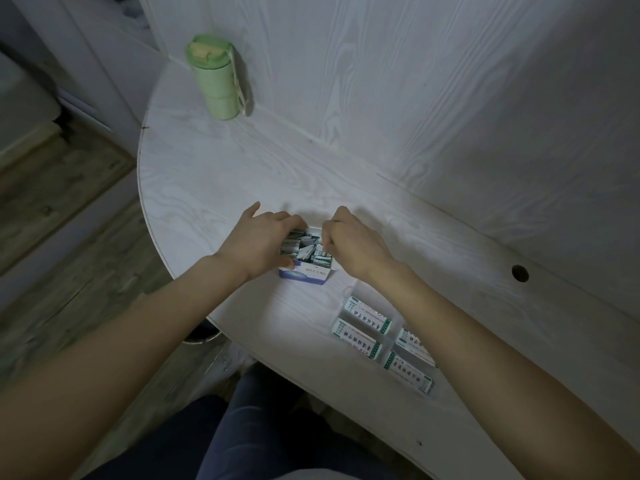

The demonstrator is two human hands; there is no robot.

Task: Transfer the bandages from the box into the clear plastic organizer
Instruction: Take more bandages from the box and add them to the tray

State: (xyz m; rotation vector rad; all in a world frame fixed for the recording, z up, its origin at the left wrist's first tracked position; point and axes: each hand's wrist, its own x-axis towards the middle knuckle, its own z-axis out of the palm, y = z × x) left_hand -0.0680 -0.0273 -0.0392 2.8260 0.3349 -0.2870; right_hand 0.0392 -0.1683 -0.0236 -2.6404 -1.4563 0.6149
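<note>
Left hand (258, 242) is wrapped around the side of the open box (304, 268) at mid-table, steadying it. Right hand (349, 242) is curled into the loose bandages (304, 249) inside, pinching some. They're probably light, floppy and slippery, so grab a bunch by the middle; the clear organizer (382, 336) sits near right.

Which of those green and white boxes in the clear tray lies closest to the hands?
The top-left green and white box, farthest from the person's body; the other three sit nearer the table edge.

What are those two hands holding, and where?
The left hand grips the bandage box by its left side. The right hand pinches bandages at the open top.
</note>
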